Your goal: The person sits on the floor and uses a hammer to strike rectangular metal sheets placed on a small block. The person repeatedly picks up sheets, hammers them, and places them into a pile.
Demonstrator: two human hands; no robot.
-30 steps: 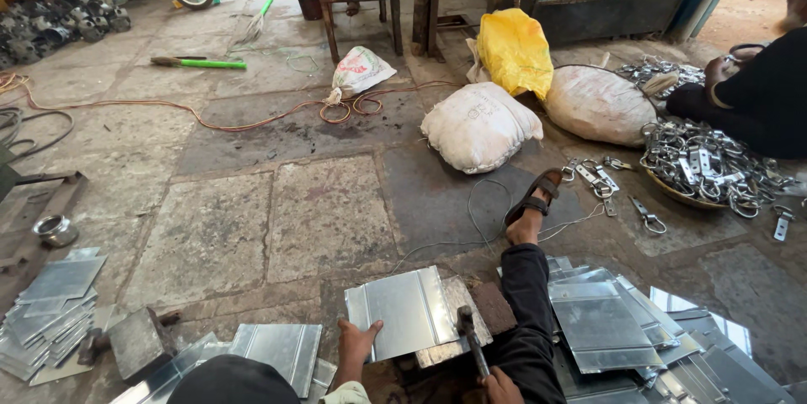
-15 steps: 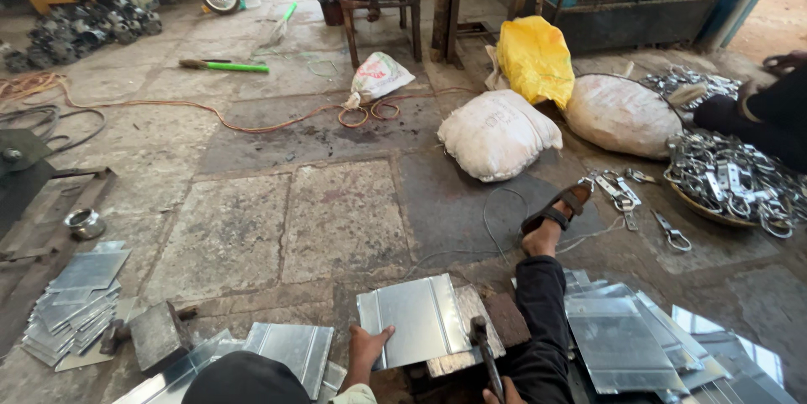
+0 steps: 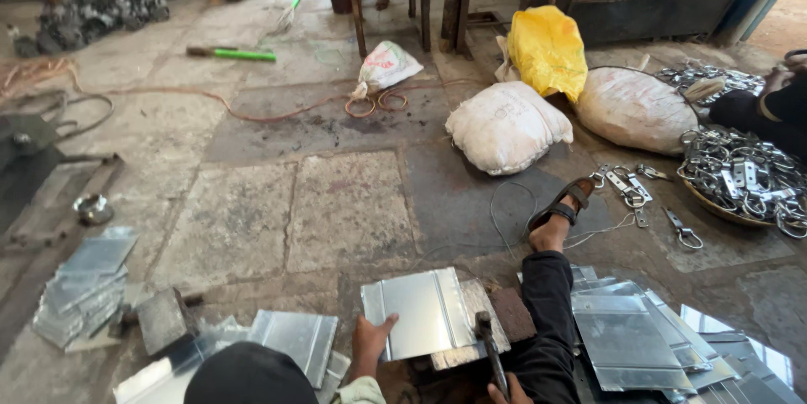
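Two stuffed white woven sacks (image 3: 507, 126) (image 3: 635, 108) flank a yellow plastic bag (image 3: 546, 49); a shallow basket of metal rings (image 3: 740, 181) stands nearby.

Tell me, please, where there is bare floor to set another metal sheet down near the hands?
The stone slabs ahead of the left hand lie bare, between the sheet stack at left and the sandalled foot. Crowded: right of the leg, loose sheets overlap; by the right hand, the hammer and held sheet fill the spot.

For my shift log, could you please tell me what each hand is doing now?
Left hand: holding the metal sheet by its edge.
Right hand: gripping the hammer handle.
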